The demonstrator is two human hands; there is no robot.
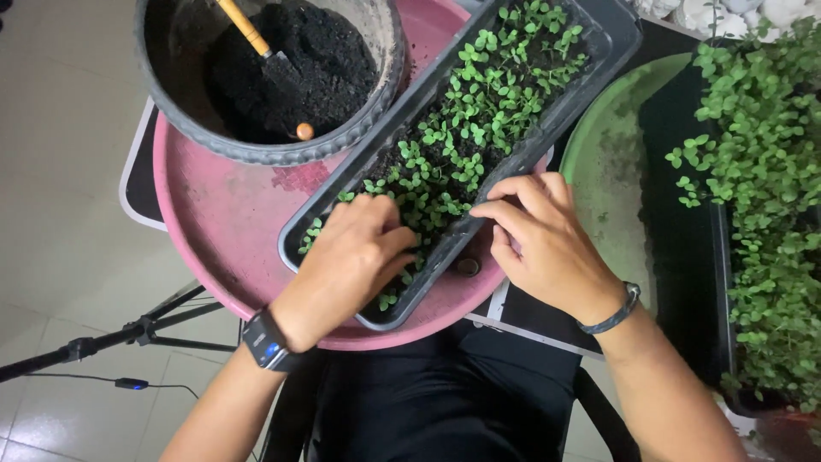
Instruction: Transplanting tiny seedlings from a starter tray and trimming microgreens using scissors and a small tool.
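Fingertips of your left hand [355, 257] are curled down into the seedlings [462, 120] at the near end of the long dark tray [599, 51], bunched as if pinching, but the knuckles hide the tips, so I cannot tell whether a sprout is actually gripped. Right hand [543, 239]: fingers loosely bent, index and middle resting on the tray's near-right rim and touching the edge of the greenery, steadying, not clamped on anything.

Step in hand, as I read it: picking or thinning single sprouts at the near end. Next move needs a light, straight-up pull with the tray held still, since the stems are thin and packed tight; neighbours will lift with it if you drag sideways.

Tray sits on the pink round tray [214, 222], tilted across it. Long axis runs diagonally, near-left end by your wrist, far end pointing up-right past the pink rim. Sprouts are dense in the far half, sparser near your hands.

Around it: grey pot [256, 150] of dark soil touching the tray's far-left side, with a yellow-handled trowel [244, 26] stuck in it. Green dish [607, 154] just right of your right hand, a second planter [761, 197] full of greenery beyond that.
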